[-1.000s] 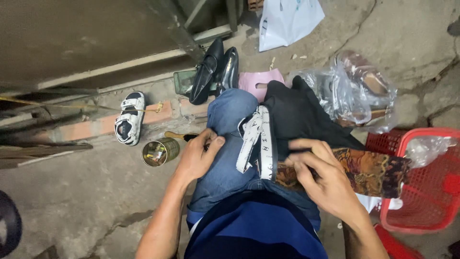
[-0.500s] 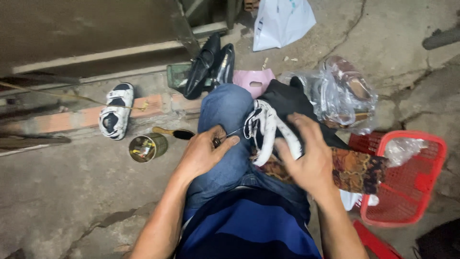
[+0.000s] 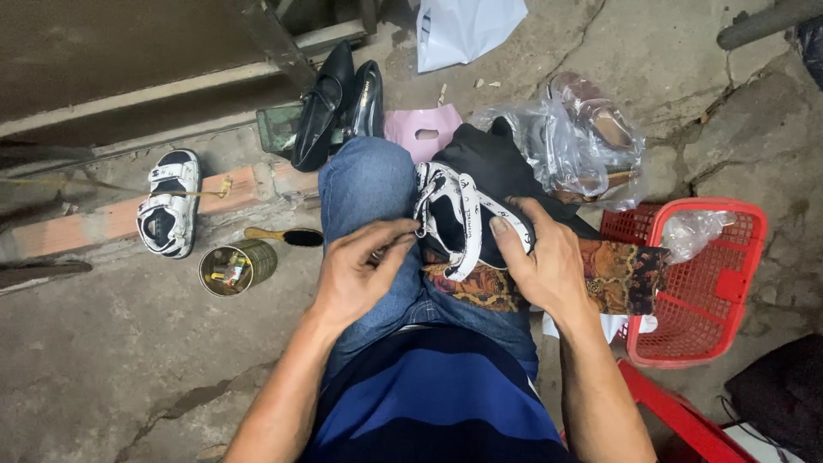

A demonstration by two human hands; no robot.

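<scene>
A white and black strapped sandal (image 3: 454, 219) rests on my lap over a patterned brown cloth (image 3: 617, 274). My right hand (image 3: 536, 261) grips the sandal's straps from the right side. My left hand (image 3: 360, 274) lies on my blue jeans (image 3: 369, 184) with its fingertips pinched at the sandal's left edge; whether they hold something small I cannot tell. The matching sandal (image 3: 167, 201) lies on the ground at the left by a brick (image 3: 129, 219).
A tin can (image 3: 231, 267) with small items and a brush (image 3: 287, 236) sit left of my knee. Black dress shoes (image 3: 339, 99), a pink bag (image 3: 420, 133), a white bag (image 3: 467, 26), bagged shoes (image 3: 574, 137) and a red basket (image 3: 707, 283) surround me.
My right hand has moved up from the patterned cloth onto the sandal's straps. The sandal has turned on my lap. My left hand has shifted from my thigh to the sandal's edge.
</scene>
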